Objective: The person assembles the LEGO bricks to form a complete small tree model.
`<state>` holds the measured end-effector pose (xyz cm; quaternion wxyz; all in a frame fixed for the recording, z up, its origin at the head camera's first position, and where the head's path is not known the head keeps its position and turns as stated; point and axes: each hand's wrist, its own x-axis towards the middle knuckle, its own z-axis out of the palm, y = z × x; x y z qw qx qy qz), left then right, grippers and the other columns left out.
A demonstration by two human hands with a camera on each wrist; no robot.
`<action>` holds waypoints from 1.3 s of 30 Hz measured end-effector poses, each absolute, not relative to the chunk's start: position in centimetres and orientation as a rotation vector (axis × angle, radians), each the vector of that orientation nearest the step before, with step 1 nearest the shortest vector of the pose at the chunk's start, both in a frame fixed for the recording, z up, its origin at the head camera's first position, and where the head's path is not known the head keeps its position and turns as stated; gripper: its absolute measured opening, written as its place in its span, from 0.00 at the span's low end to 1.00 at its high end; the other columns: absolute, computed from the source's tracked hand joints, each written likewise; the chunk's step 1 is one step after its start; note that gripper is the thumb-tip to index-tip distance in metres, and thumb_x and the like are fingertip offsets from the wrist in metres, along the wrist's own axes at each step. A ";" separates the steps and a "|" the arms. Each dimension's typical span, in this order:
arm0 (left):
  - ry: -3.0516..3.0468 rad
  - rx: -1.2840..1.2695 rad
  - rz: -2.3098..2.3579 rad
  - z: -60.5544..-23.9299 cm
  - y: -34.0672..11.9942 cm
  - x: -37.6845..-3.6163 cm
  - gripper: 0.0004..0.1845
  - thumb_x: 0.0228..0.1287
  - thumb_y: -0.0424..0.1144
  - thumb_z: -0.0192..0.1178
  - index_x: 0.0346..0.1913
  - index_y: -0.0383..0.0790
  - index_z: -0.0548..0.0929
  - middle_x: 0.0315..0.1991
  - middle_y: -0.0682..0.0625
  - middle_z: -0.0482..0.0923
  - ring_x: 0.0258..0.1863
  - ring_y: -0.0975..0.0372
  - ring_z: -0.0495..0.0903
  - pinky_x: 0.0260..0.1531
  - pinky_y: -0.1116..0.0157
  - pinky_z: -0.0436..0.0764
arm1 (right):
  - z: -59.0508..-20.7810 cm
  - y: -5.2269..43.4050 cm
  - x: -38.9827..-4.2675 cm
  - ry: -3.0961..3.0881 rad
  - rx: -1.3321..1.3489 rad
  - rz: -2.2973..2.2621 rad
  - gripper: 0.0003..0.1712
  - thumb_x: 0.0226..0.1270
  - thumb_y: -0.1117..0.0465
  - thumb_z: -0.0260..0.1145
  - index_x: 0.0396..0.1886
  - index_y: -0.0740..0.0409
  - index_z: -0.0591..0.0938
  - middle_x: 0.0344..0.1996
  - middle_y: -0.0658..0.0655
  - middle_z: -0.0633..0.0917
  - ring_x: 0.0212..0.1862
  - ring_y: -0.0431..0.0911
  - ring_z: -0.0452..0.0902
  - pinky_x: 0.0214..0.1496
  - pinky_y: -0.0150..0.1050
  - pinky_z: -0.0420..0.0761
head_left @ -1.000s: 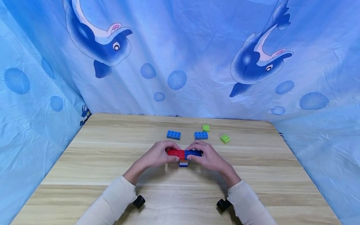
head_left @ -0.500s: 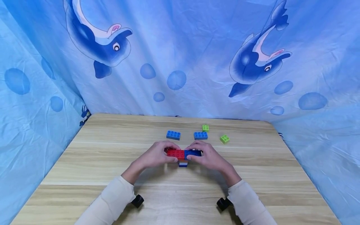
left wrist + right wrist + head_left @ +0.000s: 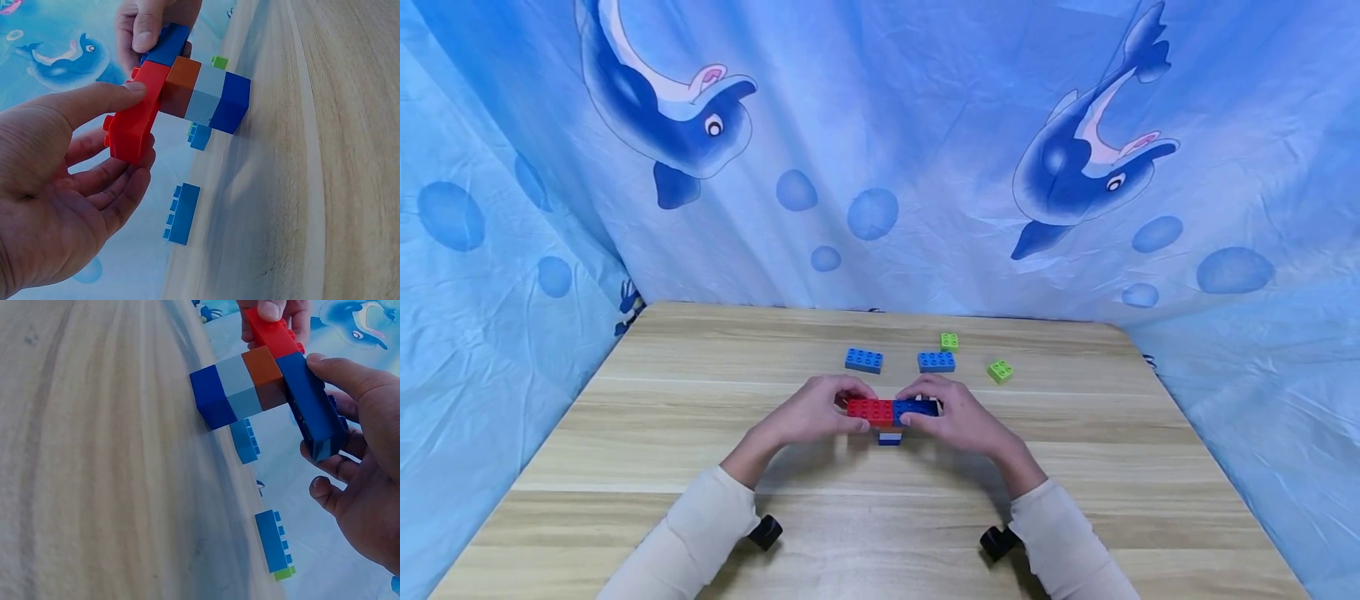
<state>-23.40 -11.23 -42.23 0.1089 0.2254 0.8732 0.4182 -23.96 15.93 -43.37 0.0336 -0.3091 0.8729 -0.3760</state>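
A small brick tower [image 3: 890, 435] stands mid-table: dark blue at the bottom, then pale blue-grey [image 3: 206, 95], then orange-brown [image 3: 264, 374]. On top lie a red brick [image 3: 869, 409] and a blue brick [image 3: 916, 408] end to end. My left hand [image 3: 816, 414] pinches the red brick [image 3: 134, 115] between thumb and fingers. My right hand [image 3: 958, 419] pinches the blue brick [image 3: 311, 406] the same way.
Beyond the hands lie two loose blue bricks [image 3: 863, 360] [image 3: 936, 361] and two small green bricks [image 3: 949, 341] [image 3: 1000, 371] on the wooden table [image 3: 700, 392]. Blue dolphin-print cloth [image 3: 880, 150] hangs behind and at both sides.
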 end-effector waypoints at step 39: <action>2.586 0.658 1.214 -42.3 -11.3 -23.2 0.16 0.59 0.38 0.75 0.51 0.48 0.87 0.46 0.54 0.84 0.44 0.61 0.78 0.45 0.62 0.80 | -47.3 21.2 -33.6 2.744 -0.374 -1.268 0.21 0.74 0.63 0.66 0.64 0.59 0.81 0.54 0.62 0.84 0.57 0.55 0.80 0.61 0.51 0.81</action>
